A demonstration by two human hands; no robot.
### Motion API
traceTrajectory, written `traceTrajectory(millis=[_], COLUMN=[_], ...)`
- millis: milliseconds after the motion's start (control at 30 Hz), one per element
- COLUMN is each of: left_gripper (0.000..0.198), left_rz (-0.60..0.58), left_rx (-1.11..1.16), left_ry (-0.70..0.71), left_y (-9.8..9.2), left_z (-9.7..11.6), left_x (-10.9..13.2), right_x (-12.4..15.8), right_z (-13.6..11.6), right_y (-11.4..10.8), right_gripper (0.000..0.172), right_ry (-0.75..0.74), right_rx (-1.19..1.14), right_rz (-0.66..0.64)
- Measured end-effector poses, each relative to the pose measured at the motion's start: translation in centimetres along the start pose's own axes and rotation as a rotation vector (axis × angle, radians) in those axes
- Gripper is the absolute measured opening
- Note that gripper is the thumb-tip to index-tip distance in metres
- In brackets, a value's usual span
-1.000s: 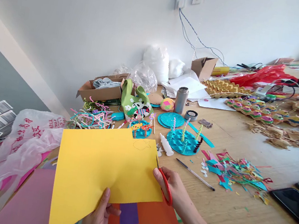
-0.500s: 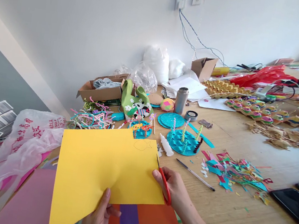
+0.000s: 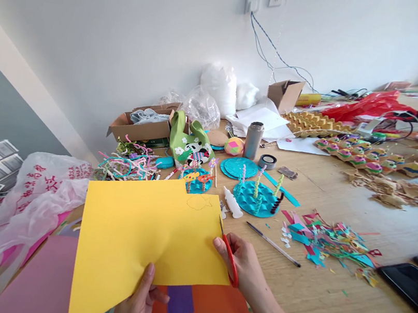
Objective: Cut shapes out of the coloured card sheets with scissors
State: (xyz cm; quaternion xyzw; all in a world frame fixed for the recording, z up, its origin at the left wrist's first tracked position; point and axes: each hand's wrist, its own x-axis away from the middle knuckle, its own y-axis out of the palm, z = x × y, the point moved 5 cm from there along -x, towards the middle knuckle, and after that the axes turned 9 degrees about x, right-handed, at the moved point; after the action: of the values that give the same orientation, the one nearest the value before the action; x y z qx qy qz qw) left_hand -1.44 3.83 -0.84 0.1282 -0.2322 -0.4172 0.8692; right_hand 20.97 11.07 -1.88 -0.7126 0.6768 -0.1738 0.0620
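Observation:
My left hand (image 3: 138,303) grips the lower edge of a large yellow paper sheet (image 3: 141,240), holding it up over the table. A small pencilled outline sits near the sheet's top right corner. My right hand (image 3: 246,264) is closed round red-handled scissors (image 3: 231,258), whose blades meet the sheet's right edge below that outline. Under the yellow sheet lie an orange sheet (image 3: 210,303), a purple piece (image 3: 179,301) and a pink sheet (image 3: 41,283).
A pen (image 3: 272,243) and a heap of coloured paper scraps (image 3: 328,239) lie right of my hand. Teal discs with pipe cleaners (image 3: 258,195), a glue bottle (image 3: 232,203), a steel flask (image 3: 253,139), boxes and plastic bags (image 3: 36,193) crowd the wooden table (image 3: 327,310). Dark phones (image 3: 412,283) rest at the right.
The scissors and my right hand have edged slightly up along the sheet's right edge. The sheet and my left hand have hardly moved.

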Motion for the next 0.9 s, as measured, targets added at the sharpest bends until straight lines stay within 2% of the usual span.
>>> traceTrajectory(millis=[233, 467, 900], left_gripper=[0.076, 0.079, 0.071], left_rz=[-0.011, -0.018, 0.022], left_rx=[-0.004, 0.002, 0.015], left_ry=[0.009, -0.041, 0.04], left_y=[-0.21, -0.26, 0.33], left_z=[-0.15, -0.26, -0.05], left_x=[-0.16, -0.27, 0.29], right_x=[0.12, 0.12, 0.04], right_z=[-0.11, -0.25, 0.61], right_y=[-0.11, 0.01, 0.26], right_gripper=[0.053, 0.053, 0.055], right_ry=[-0.025, -0.024, -0.035], right_rx=[0.02, -0.004, 0.015], right_rz=[0.034, 0.035, 0.076])
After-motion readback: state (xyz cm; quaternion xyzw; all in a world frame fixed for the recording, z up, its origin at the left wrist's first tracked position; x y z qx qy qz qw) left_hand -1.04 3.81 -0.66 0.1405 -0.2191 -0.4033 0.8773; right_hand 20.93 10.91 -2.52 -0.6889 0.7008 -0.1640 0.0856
